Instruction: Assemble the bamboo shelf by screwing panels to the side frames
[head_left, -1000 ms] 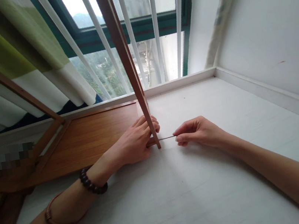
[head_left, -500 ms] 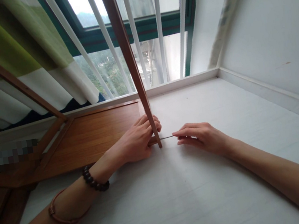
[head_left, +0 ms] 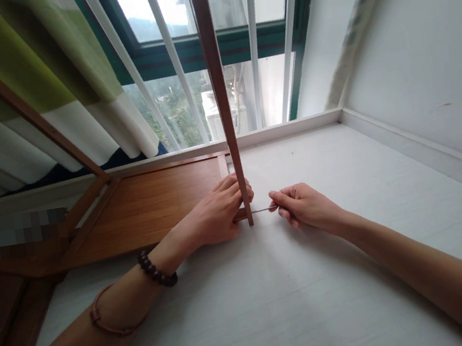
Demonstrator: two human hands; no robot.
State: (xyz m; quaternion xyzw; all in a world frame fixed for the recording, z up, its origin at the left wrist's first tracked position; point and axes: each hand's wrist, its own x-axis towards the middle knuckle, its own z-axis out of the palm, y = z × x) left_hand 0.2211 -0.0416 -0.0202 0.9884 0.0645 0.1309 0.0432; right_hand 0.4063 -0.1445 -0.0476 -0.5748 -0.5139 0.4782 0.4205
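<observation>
My left hand (head_left: 219,209) is closed around the foot end of a long upright wooden post (head_left: 221,93), where a short wooden crosspiece (head_left: 241,214) meets it. Some of its fingers are hidden behind the post. In my right hand (head_left: 303,208) a thin metal rod (head_left: 265,209) is pinched between thumb and fingers. The rod's far end meets the post's right side, level with the crosspiece; whether it sits in a hole I cannot tell. A brown wooden panel (head_left: 169,199) with a frame lies to the left, joined to the crosspiece's side.
All this rests on a pale surface (head_left: 251,308). Another wooden post (head_left: 26,111) slants up at the left. Behind are a green and white curtain (head_left: 47,79), a barred window (head_left: 195,77) and a low white ledge (head_left: 289,128). A white wall (head_left: 430,51) bounds the right side.
My right hand has turned about the rod, its thumb now on top. The left hand keeps its hold on the post. The whole view has shifted slightly.
</observation>
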